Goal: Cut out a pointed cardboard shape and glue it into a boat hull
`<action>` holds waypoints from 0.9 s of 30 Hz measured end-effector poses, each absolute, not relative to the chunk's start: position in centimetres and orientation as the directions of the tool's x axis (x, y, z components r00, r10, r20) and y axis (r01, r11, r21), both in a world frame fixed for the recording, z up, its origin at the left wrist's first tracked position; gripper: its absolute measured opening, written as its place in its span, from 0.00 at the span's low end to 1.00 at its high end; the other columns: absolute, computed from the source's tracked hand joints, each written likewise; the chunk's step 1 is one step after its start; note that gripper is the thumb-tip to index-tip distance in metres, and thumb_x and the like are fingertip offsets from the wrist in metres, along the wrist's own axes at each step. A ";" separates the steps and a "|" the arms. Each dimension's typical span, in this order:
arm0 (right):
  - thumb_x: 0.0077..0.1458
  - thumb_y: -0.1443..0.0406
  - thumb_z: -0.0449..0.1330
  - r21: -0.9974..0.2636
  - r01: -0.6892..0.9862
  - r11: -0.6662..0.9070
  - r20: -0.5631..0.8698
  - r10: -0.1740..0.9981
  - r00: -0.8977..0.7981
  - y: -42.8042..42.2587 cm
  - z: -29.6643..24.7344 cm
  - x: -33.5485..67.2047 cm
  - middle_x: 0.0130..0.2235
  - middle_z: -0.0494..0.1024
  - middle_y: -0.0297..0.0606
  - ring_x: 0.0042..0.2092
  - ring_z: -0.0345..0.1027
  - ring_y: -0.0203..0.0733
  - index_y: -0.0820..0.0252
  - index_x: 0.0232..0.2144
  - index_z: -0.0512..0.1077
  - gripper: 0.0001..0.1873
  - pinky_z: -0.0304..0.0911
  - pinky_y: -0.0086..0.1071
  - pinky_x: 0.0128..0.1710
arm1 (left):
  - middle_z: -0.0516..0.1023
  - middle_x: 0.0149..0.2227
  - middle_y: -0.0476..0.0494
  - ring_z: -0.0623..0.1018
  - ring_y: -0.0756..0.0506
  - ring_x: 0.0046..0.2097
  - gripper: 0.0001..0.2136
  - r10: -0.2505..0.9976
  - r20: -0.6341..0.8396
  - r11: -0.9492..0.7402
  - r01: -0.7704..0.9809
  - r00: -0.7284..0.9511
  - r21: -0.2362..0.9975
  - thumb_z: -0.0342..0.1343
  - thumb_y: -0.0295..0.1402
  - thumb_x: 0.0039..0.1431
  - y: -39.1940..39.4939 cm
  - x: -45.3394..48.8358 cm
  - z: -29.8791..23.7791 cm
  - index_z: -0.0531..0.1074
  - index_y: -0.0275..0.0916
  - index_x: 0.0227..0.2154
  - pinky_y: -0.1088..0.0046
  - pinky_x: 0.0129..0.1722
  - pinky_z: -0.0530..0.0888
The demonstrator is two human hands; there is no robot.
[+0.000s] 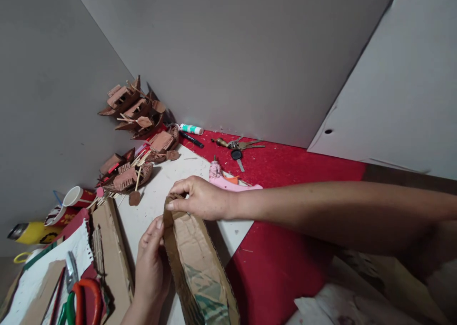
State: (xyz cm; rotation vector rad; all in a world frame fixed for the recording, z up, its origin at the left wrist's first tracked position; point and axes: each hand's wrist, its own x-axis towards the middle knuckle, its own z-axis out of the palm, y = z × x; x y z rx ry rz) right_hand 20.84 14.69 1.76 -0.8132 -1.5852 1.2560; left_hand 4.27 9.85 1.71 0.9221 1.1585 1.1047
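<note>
A long cardboard boat hull (200, 263), brown with green print inside, rises from the bottom edge toward the middle. My left hand (152, 258) pinches its left wall near the far end. Across that far end lies my right hand (203, 198), thumb inside and fingers over the rim, closed on the cardboard. Just beyond my right wrist rests a pink glue gun (232, 181) with an orange trigger. The near end of the hull runs out of view.
Several small cardboard boats (126, 108) stand at the left by the grey wall. Keys (243, 144), a black marker (192, 139) and a glue stick (192, 128) lie farther back. Scissors (80, 296), cardboard strips (112, 248), a yellow bottle (34, 232) and paper cups (76, 197) crowd the left.
</note>
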 end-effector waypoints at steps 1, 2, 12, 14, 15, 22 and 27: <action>0.51 0.70 0.60 -0.961 -0.031 0.274 0.267 0.894 -0.359 14.5 1.7 20.7 0.27 0.72 0.31 0.32 0.63 0.34 0.67 0.26 0.74 0.05 0.58 0.26 0.35 | 0.82 0.40 0.43 0.81 0.42 0.42 0.12 0.978 -0.204 0.209 -0.182 0.042 0.961 0.64 0.38 0.51 9.8 4.3 1.8 0.79 0.39 0.38 0.70 0.41 0.76; 0.51 0.71 0.60 -0.955 -0.014 0.297 0.281 0.887 -0.367 14.3 1.7 20.6 0.27 0.72 0.32 0.33 0.64 0.34 0.67 0.26 0.75 0.05 0.59 0.27 0.35 | 0.82 0.41 0.43 0.80 0.42 0.43 0.13 0.980 -0.194 0.199 -0.188 0.044 0.962 0.64 0.37 0.51 9.7 4.4 1.8 0.78 0.40 0.39 0.72 0.41 0.75; 0.52 0.72 0.60 -0.927 0.036 0.373 0.330 0.858 -0.393 13.6 1.8 20.4 0.30 0.73 0.34 0.35 0.67 0.35 0.66 0.29 0.77 0.05 0.60 0.27 0.39 | 0.81 0.45 0.43 0.80 0.45 0.45 0.22 0.973 -0.228 0.233 -0.169 0.045 0.958 0.67 0.29 0.46 8.7 4.4 2.0 0.75 0.44 0.47 0.75 0.42 0.74; 0.53 0.71 0.61 -0.933 0.018 0.359 0.326 0.868 -0.375 13.7 1.9 20.5 0.30 0.74 0.34 0.35 0.67 0.35 0.66 0.29 0.77 0.04 0.60 0.27 0.39 | 0.82 0.42 0.45 0.81 0.47 0.41 0.21 0.970 -0.242 0.244 -0.201 0.034 0.949 0.67 0.29 0.46 8.8 4.4 2.2 0.75 0.44 0.46 0.77 0.40 0.74; 0.53 0.71 0.61 -0.935 0.011 0.354 0.326 0.871 -0.367 13.8 1.9 20.6 0.30 0.74 0.34 0.35 0.67 0.35 0.66 0.29 0.76 0.04 0.60 0.27 0.39 | 0.82 0.40 0.46 0.81 0.49 0.38 0.19 0.966 -0.255 0.256 -0.220 0.036 0.941 0.67 0.29 0.46 8.9 4.5 2.3 0.76 0.44 0.45 0.78 0.38 0.74; 0.53 0.71 0.60 -0.929 0.013 0.370 0.351 0.891 -0.289 14.6 2.6 21.3 0.28 0.72 0.33 0.33 0.64 0.35 0.67 0.27 0.75 0.05 0.59 0.27 0.37 | 0.77 0.23 0.54 0.72 0.58 0.20 0.14 0.955 -0.296 0.276 -0.310 -0.017 0.910 0.69 0.32 0.44 9.4 4.5 2.7 0.78 0.39 0.36 0.88 0.21 0.67; 0.53 0.72 0.60 -0.901 0.066 0.429 0.409 0.891 -0.197 14.9 3.0 21.7 0.29 0.70 0.33 0.33 0.63 0.34 0.66 0.27 0.74 0.04 0.57 0.28 0.36 | 0.82 0.32 0.49 0.78 0.53 0.28 0.14 0.942 -0.333 0.334 -0.254 0.051 0.907 0.68 0.30 0.47 8.8 5.0 2.1 0.76 0.41 0.39 0.78 0.35 0.76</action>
